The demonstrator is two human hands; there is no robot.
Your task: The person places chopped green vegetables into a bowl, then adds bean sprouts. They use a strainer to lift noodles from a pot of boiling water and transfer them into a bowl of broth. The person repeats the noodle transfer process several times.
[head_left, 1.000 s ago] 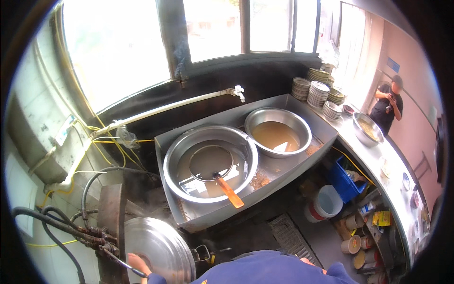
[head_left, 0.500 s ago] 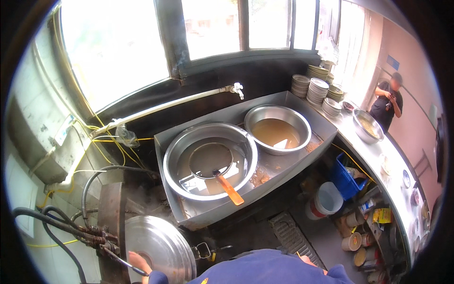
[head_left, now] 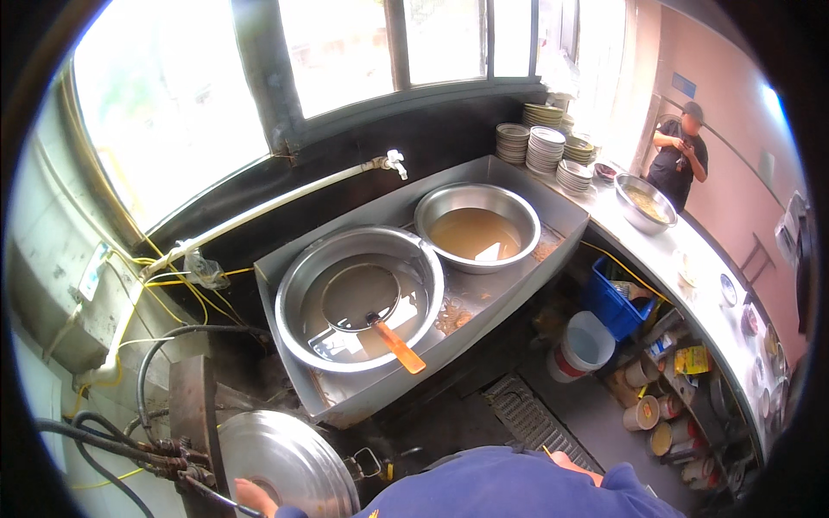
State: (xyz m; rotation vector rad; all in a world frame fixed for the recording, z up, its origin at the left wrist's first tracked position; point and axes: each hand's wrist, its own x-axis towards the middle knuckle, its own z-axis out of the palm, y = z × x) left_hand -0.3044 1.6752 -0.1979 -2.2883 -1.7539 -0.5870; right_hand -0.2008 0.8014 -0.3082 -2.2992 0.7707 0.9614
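At the lower edge my left hand (head_left: 256,498) is over or against a large round metal lid (head_left: 298,453). Its fingers look stretched out and nothing shows in them; a dark hose passes close beside it. My right hand (head_left: 573,464), partly hidden by my blue sleeve, is closed beside my body. A thin yellow stick-like thing (head_left: 546,450) pokes up at its fingers. In front of me a wide metal basin (head_left: 289,298) of murky water holds a round strainer with an orange handle (head_left: 399,348), the handle resting over the rim.
A second basin (head_left: 527,207) of brownish water shares the metal trough (head_left: 484,304) under a white tap (head_left: 395,162). Stacked plates (head_left: 545,148) stand at the counter's (head_left: 686,274) far end. Right: a white bucket (head_left: 580,345), blue crate (head_left: 609,302) and another person (head_left: 676,164). Hoses (head_left: 112,436) lie left.
The whole view has shifted, so the basins, trough and counter appear further left. My hands keep nearly the same places; more of my right hand and sleeve shows.
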